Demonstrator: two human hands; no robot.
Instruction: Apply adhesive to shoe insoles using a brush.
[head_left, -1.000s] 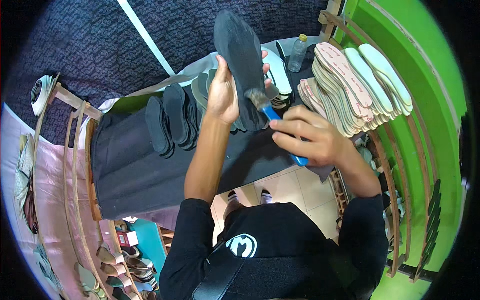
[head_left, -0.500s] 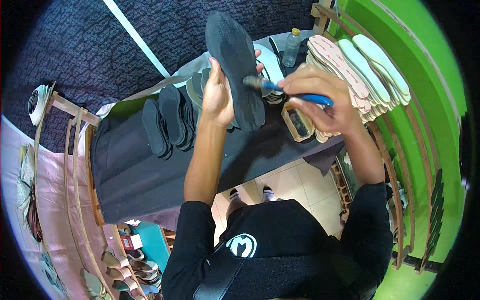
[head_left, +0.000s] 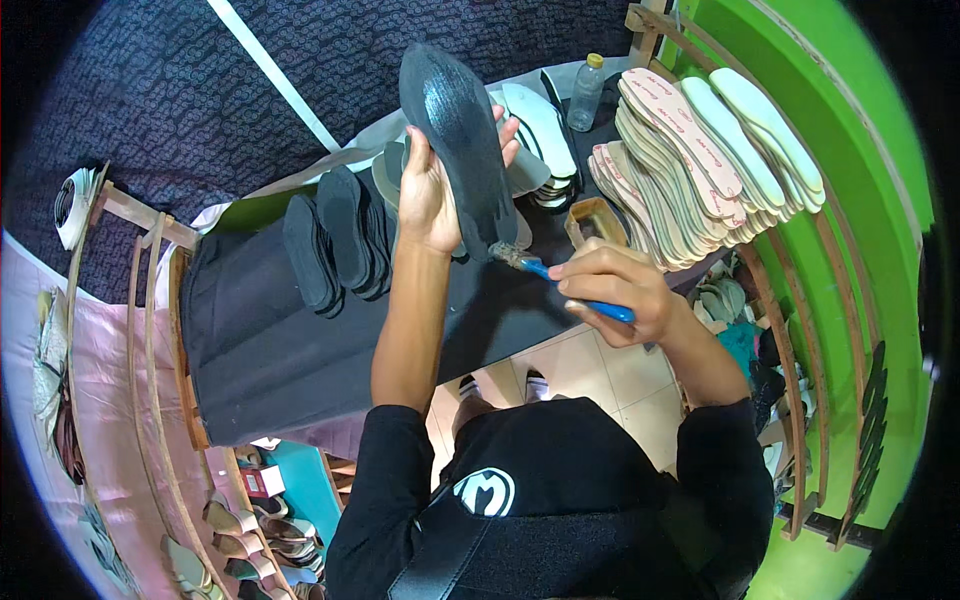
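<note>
My left hand (head_left: 432,200) is closed around a black shoe insole (head_left: 455,130), held up over the table with its wide end pointing away. A wet sheen shows on the insole's far part. In my right hand (head_left: 620,290) is a blue-handled brush (head_left: 585,300), its bristles at the near end of the insole. Just beyond that hand stands a small open tub (head_left: 598,222) with yellowish-brown walls.
Black insoles (head_left: 345,230) lie in stacks to the left on the dark-covered table (head_left: 260,370). Stacks of pale and pink insoles (head_left: 690,150) fill the right side. A clear bottle (head_left: 585,95) with a yellow cap stands at the back. Wooden rails (head_left: 800,330) line the right wall.
The brush has moved nearer to me, from the insole's middle to its near end. The insole has shifted and tilted slightly, and a shine now shows on its far part.
</note>
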